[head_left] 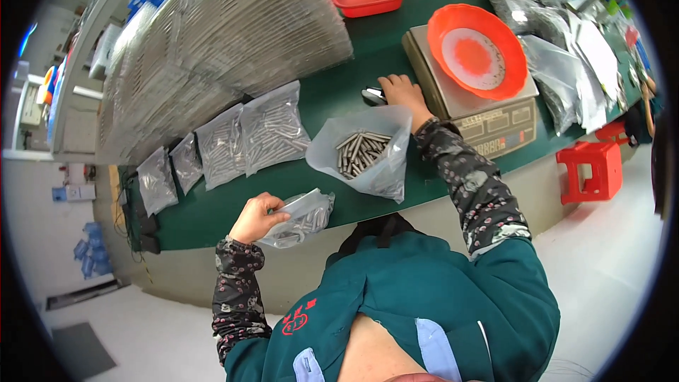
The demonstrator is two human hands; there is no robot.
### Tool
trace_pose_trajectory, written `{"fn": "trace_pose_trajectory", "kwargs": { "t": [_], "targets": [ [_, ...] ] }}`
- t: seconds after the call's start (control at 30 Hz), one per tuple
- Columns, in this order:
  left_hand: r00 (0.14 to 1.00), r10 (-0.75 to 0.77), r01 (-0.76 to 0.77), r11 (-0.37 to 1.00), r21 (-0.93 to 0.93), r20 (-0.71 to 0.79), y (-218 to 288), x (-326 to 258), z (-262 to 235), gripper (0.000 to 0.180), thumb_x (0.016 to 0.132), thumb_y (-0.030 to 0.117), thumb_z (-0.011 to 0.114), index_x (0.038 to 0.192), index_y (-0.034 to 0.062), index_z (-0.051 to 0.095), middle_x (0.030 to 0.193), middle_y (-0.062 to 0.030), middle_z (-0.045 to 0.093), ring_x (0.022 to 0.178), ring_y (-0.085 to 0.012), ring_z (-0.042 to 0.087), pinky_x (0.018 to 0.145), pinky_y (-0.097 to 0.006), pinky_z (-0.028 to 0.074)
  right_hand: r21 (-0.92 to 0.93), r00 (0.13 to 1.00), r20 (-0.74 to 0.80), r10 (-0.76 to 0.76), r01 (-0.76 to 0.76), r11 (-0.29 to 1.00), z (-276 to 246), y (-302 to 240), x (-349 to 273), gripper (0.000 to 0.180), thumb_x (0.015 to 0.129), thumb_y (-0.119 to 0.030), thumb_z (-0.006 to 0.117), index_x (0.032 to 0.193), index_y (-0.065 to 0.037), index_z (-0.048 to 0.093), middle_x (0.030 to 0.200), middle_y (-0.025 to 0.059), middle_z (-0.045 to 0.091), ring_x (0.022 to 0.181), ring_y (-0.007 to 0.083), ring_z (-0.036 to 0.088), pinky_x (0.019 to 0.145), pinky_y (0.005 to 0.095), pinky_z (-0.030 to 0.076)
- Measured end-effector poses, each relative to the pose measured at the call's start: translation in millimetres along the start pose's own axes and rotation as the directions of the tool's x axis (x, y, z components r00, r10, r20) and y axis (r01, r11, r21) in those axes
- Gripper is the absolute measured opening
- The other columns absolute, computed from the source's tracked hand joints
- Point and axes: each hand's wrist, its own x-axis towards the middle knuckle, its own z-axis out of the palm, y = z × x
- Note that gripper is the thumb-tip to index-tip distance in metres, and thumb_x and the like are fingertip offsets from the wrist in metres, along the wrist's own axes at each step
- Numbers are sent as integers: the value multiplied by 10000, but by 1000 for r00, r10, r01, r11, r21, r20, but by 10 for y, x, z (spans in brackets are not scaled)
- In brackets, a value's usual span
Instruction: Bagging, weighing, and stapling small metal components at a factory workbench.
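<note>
So the left grip is pinched on the top of a clear, crinkly bag of metal bits, right at the near edge of the green tabletop. Right grip is half curled at a small black-and-silver tool beside the scale (can't tell if it's actually closed on it). Between them, a cloudy plastic pouch gapes around smooth, shiny rods.

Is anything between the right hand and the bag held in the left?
Yes: the open bag of metal pins stands on the table between the right hand and the small bag in the left hand.
</note>
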Motion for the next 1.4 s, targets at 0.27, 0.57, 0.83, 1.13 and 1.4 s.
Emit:
{"fn": "trace_pose_trajectory", "kwargs": {
  "t": [0.27,0.57,0.83,1.13,1.4],
  "targets": [
    [1000,17,-17,1000,-22,9,-64,12,-74,224,661,162,690,783,-3,601,705,-132,562,655,-249,551,597,-320,433,317,979,198,50,-112,942,27,-49,224,422,679,-190,636,1039,7,539,972,184,573,888,302,563,746,339,450],
    [994,85,-79,993,-83,69,-138,50,-54,234,676,189,674,777,-8,596,697,-103,559,660,-215,529,617,-304,409,952,988,-100,121,130,-277,-1643,-1021,-395,387,778,-156,535,1104,30,442,957,152,563,828,212,579,763,354,477],
    [974,181,-135,946,-296,136,-286,189,34,233,694,166,656,826,-20,607,663,-105,594,599,-170,530,595,-298,427,919,981,-97,167,24,395,-604,-2138,-750,274,738,-228,666,851,-41,500,657,41,550,577,132,524,516,274,408],
    [962,254,-226,943,-243,95,-252,197,4,245,679,162,662,824,-26,603,648,-116,576,596,-174,519,586,-301,421,668,960,-146,238,-82,740,-134,-2108,-751,342,719,-316,658,834,-30,510,662,138,580,622,320,582,550,374,450],
    [957,275,-252,945,-207,93,-229,183,20,239,676,155,661,819,-27,601,624,-114,557,576,-155,495,571,-298,414,661,947,-207,247,-51,749,-114,-2146,-682,335,707,-307,676,773,-13,529,611,134,570,565,303,570,522,357,442]
  ]
}}
